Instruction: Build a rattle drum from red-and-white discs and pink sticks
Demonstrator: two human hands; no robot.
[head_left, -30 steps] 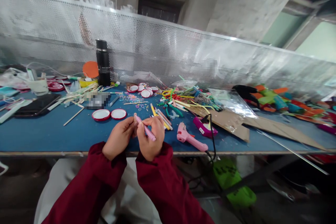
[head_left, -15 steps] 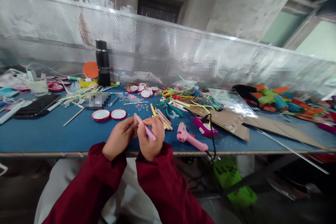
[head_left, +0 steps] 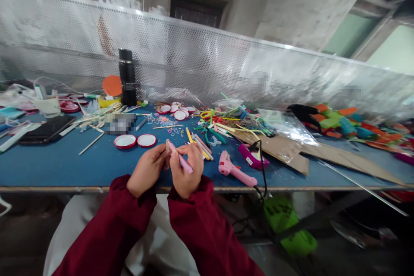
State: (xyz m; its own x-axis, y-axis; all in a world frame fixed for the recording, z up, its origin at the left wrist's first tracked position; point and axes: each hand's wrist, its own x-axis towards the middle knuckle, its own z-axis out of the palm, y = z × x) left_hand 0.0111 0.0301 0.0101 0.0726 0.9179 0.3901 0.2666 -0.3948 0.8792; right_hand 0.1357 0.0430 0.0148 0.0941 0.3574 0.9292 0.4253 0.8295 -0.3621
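A pink marker pen [head_left: 181, 159] is gripped between the thumb and fingers of my right hand [head_left: 189, 174], its upper end slanting toward my left hand [head_left: 148, 168]. The fingers of my left hand are pinched together at that end, and whatever they hold is hidden or too small to name. Both hands are just above the front of the blue table [head_left: 80, 172]. Behind them lie two red-rimmed white lids [head_left: 146, 140] and several more markers [head_left: 203, 146]. A pink hot glue gun [head_left: 236, 171] rests right of my right hand.
Green-handled pliers [head_left: 216, 136], a purple device [head_left: 254, 157] and a cardboard strip [head_left: 284, 151] are on the right. Toward the back left are wooden sticks [head_left: 93, 116], a black bottle [head_left: 127, 77] and a phone [head_left: 47, 129]. A perforated metal screen [head_left: 194, 60] borders the table.
Hands and marker keep the same pose. The whole view has shifted very slightly.
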